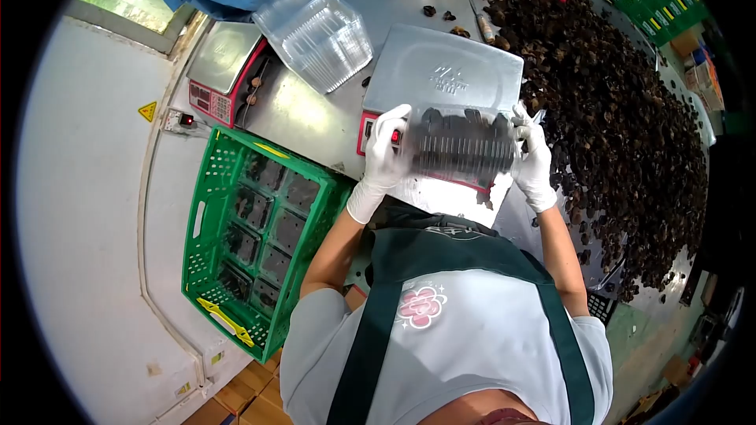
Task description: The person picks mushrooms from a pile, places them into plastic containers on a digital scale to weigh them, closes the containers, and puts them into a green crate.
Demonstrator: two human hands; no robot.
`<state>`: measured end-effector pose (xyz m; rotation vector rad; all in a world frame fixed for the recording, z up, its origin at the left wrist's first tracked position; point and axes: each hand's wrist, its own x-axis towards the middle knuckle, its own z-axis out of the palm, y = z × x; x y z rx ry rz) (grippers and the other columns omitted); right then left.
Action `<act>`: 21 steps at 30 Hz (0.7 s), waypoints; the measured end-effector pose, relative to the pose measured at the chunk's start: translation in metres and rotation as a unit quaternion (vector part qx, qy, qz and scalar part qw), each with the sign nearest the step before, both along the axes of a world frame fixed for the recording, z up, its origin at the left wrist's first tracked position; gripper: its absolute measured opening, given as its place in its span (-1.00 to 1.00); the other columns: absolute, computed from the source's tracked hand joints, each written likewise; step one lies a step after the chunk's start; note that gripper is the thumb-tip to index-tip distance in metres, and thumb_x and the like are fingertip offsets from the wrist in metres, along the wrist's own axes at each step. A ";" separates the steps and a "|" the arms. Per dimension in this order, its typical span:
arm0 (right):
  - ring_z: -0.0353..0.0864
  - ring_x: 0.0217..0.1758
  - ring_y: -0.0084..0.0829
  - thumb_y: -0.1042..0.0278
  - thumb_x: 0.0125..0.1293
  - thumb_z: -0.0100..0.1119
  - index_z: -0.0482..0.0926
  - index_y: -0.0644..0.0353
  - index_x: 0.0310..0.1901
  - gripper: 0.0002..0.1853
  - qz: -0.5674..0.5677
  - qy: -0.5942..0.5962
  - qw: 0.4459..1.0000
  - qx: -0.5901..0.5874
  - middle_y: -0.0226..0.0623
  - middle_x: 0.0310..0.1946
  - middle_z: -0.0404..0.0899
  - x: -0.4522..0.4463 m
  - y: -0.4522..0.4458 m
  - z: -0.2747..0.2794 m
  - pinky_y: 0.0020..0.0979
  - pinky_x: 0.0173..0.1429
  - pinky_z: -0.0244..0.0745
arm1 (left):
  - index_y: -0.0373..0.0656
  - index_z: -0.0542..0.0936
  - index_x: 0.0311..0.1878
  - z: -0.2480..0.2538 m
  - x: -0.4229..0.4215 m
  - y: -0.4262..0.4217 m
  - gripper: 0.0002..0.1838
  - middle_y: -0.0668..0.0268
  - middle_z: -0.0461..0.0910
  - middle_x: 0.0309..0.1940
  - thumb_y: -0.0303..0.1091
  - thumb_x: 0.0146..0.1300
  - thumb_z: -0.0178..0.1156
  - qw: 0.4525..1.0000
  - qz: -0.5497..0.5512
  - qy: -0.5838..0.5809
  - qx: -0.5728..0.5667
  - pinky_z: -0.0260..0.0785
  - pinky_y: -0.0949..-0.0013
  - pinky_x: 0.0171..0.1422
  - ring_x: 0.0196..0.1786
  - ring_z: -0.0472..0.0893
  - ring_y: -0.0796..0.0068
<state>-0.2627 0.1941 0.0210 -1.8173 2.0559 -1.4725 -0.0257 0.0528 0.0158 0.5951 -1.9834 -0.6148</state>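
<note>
Pale wall (94,173) closes off the left of the room, and a metal worktop (303,114) stretches away on the far side of it. Dark, curled pieces lie in a broad heap (630,126) along the right, and a green crate (331,197) with full boxes (276,232) stands at the near left.

One clear box (465,145), packed with the same dark stuff, sits directly between the two hands, over the near edge of the scale (445,67). Its long axis runs left to right, so each end faces a glove. Neither hand is nearer: the left hand (385,159) has its fingers curled on the left end, slightly blurred, and the right hand (533,159) grips the right end. Both are closed only as far as the box's length allows. (Whether its underside touches the scale, I cannot tell.)

Beyond the box, the scale's plate gives the widest flat room, toward the far side. On the near side the apron (453,248) leaves just a narrow strip. To the right, the heap comes close to the right hand; to the left, the crate's rim lies near the left forearm, with a stack (319,35) of nested clear boxes farther off.
</note>
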 end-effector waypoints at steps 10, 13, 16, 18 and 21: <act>0.62 -0.05 -0.08 0.64 -0.15 0.32 0.41 0.17 -0.36 -0.68 0.063 0.163 0.974 -0.143 -0.11 -0.13 0.66 0.041 -0.015 0.002 -0.21 0.02 0.53 | -0.08 0.42 -0.18 -0.009 0.070 0.012 -0.52 0.07 0.51 0.07 -0.52 -0.20 0.44 0.990 0.067 -0.013 -0.126 0.42 0.11 0.11 0.09 0.53 0.01; 0.61 -0.03 -0.11 0.62 -0.12 0.31 0.42 0.21 -0.31 -0.69 0.118 0.144 0.974 -0.127 -0.10 -0.12 0.64 0.054 -0.025 0.012 -0.22 0.04 0.51 | -0.05 0.42 -0.16 0.002 0.088 0.019 -0.48 0.09 0.51 0.07 -0.52 -0.19 0.48 0.975 0.142 0.002 -0.171 0.41 0.12 0.11 0.09 0.53 0.06; 0.58 0.00 -0.13 0.58 -0.04 0.26 0.46 0.24 -0.21 -0.69 0.151 -0.011 0.988 -0.019 -0.07 -0.10 0.61 0.066 -0.025 0.003 -0.22 0.05 0.50 | -0.06 0.40 -0.12 0.001 0.109 0.022 -0.45 0.10 0.50 0.09 -0.46 -0.19 0.50 0.965 0.175 -0.018 -0.194 0.40 0.15 0.12 0.06 0.53 0.07; 0.56 0.04 -0.20 0.50 0.10 0.14 0.47 0.22 -0.02 -0.65 0.147 0.134 0.973 -0.121 -0.03 -0.06 0.58 0.071 -0.035 -0.007 -0.24 0.06 0.50 | -0.07 0.40 -0.13 -0.002 0.120 0.024 -0.45 0.09 0.50 0.09 -0.45 -0.19 0.50 0.964 0.186 -0.015 -0.191 0.40 0.15 0.12 0.06 0.52 0.07; 0.57 0.02 -0.20 0.57 0.04 0.19 0.47 0.17 -0.08 -0.65 0.180 -0.025 0.980 -0.078 -0.07 -0.07 0.59 0.082 -0.041 -0.020 -0.25 0.06 0.51 | -0.09 0.40 -0.14 -0.008 0.134 0.023 -0.46 0.07 0.49 0.10 -0.43 -0.20 0.51 0.961 0.196 -0.010 -0.195 0.40 0.15 0.12 0.06 0.52 0.05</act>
